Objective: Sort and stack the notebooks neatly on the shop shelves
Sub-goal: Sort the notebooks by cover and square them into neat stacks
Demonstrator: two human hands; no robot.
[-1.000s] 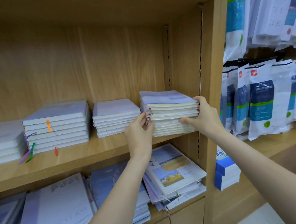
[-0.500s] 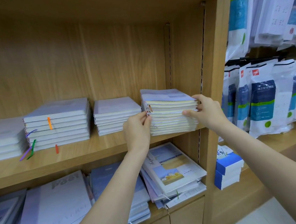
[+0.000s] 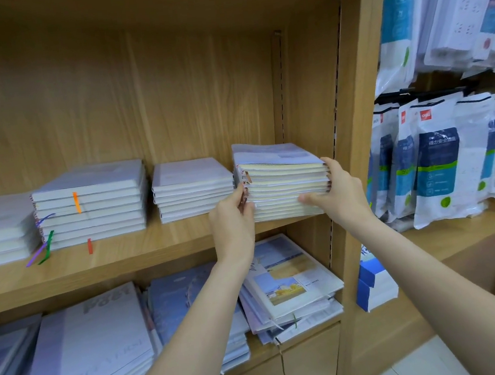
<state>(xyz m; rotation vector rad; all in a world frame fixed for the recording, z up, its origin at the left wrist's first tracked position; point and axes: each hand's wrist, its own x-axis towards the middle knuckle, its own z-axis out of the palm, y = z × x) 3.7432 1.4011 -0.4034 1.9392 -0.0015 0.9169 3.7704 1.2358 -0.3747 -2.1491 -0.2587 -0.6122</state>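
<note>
1. My two hands hold the rightmost stack point(image 3: 282, 180) of notebooks on the upper shelf point(image 3: 119, 261), hard by the shelf's right wall.
2. My left hand point(image 3: 233, 219) pinches the stack's left front corner, fingers curled on the spines.
3. My right hand point(image 3: 336, 191) clamps the right side: thumb pressing the front edges, fingers wrapped round the far side.
4. The stack sits at the shelf's front edge. Its top cover juts out to the back left, and the lower books step out of line with the upper ones.
5. To square it well, I judge I should squeeze both sides together, tap the fronts flush, then slide the stack back level with the middle stack point(image 3: 193, 188) just beside it.
6. Too hard a push could tip the top books or snag a ribbon marker.
7. Readable writing is scarce. A large notebook point(image 3: 83, 351) below shows "POET" and faint words I cannot read.
8. The blue-and-white bags point(image 3: 436, 161) hanging at right carry a red logo and Chinese text too small to make out.
</note>
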